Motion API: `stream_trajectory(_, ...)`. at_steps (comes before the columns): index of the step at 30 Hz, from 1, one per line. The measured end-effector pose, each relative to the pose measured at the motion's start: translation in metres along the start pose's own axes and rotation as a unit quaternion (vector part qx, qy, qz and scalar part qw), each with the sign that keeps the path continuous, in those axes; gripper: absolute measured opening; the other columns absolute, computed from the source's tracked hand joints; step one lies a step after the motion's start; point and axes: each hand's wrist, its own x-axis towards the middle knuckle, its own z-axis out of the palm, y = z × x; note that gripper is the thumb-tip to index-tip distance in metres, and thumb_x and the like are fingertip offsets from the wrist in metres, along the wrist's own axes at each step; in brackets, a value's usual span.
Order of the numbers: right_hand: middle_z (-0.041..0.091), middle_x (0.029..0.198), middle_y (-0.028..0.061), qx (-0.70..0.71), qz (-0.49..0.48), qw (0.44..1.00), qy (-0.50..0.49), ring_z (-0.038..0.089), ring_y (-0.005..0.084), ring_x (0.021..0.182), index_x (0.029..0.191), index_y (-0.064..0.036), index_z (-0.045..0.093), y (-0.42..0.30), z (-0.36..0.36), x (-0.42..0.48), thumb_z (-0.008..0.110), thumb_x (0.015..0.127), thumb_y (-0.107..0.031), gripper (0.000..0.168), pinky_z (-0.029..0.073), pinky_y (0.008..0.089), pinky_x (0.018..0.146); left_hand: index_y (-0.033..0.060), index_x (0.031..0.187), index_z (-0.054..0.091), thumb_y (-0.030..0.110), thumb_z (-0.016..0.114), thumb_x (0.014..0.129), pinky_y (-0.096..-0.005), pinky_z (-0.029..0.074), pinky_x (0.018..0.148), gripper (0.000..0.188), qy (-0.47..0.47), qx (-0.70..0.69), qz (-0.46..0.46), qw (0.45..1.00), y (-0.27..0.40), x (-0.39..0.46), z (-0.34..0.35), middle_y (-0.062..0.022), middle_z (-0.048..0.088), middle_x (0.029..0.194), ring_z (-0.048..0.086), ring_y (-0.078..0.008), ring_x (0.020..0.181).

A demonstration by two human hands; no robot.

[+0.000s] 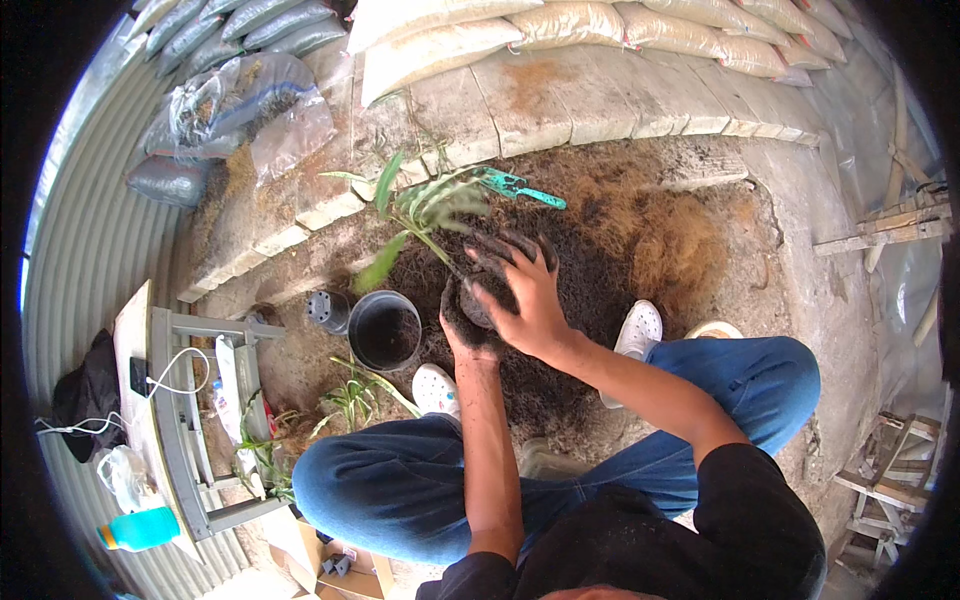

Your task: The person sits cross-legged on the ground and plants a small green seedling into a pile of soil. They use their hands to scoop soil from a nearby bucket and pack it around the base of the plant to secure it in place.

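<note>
Both my hands are dark with soil and close around the root ball (480, 304) of a leafy green plant (427, 238), whose stem leans up and left. My left hand (469, 322) cups the root ball from below and the left. Over its right side lies my right hand (525, 289), fingers bent. A black plastic pot (385, 331) with some soil inside stands left of my hands, and a smaller black pot (328, 312) lies beside it, its holed base showing. Beyond my hands, a turquoise hand trowel (525, 189) rests on the dark soil (592, 285).
Brown fibre (675, 232) is heaped at the right of the soil. A concrete block edge (525, 139) runs behind, with stacked filled sacks (570, 26) beyond. At the left stand a grey wooden table (161, 420) and loose plants (356, 401); a cardboard box (371, 574) sits below.
</note>
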Motion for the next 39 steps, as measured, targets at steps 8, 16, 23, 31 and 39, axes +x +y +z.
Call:
stream_trajectory(8,0.068,0.109,0.0073,0.108,-0.136,0.984,-0.032,0.049,0.0328,0.126,0.097,-0.011,0.074,0.044,0.007,-0.021,0.057,0.086,-0.015,0.021,0.013,0.0535,0.114,0.0074,0.103,0.058,0.027,0.041,0.096,-0.0341,0.054,0.079,0.028,0.076,0.076,-0.035,0.994,-0.017,-0.012,0.006,-0.0081,0.063,0.098,0.064,-0.0203,0.088)
stream_trajectory(16,0.046,0.139,0.0096,0.447,0.080,0.891,0.027,0.027,0.0267,0.139,0.136,-0.007,0.047,0.045,0.025,-0.004,0.055,0.093,-0.029,0.049,0.017,0.0437,0.115,0.0022,0.124,0.053,0.033,0.039,0.096,-0.0408,0.046,0.096,0.044,0.044,0.019,-0.038,0.998,-0.007,-0.005,0.033,-0.0134,0.058,0.123,0.058,-0.0278,0.109)
stream_trajectory(23,0.060,0.122,0.0073,0.707,0.455,0.539,-0.057,0.058,0.0205,0.108,0.125,-0.004,0.054,0.027,0.016,0.001,0.056,0.093,-0.040,0.048,0.046,0.0355,0.095,0.0058,0.133,0.048,0.043,0.041,0.095,-0.0402,0.040,0.103,0.053,0.085,0.222,0.095,0.967,-0.005,-0.001,0.038,-0.0130,0.055,0.129,0.052,-0.0269,0.120)
stream_trajectory(31,0.058,0.121,0.0099,0.294,0.245,0.917,-0.115,0.053,0.0259,0.108,0.131,-0.010,0.050,0.022,0.018,-0.005,0.046,0.097,-0.041,0.046,0.037,0.0402,0.099,0.0064,0.130,0.050,0.037,0.041,0.094,-0.0440,0.039,0.104,0.048,0.012,0.056,-0.022,0.998,0.007,-0.009,0.031,-0.0118,0.057,0.125,0.054,-0.0283,0.116)
stream_trajectory(39,0.057,0.123,0.0114,0.151,-0.140,0.978,-0.037,0.044,0.0357,0.123,0.125,-0.011,0.058,0.036,0.012,-0.014,0.057,0.086,-0.015,0.039,0.025,0.0528,0.108,0.0051,0.119,0.056,0.028,0.039,0.098,-0.0381,0.049,0.092,0.036,-0.026,0.027,-0.021,0.999,-0.002,-0.012,0.019,-0.0114,0.060,0.117,0.059,-0.0234,0.106)
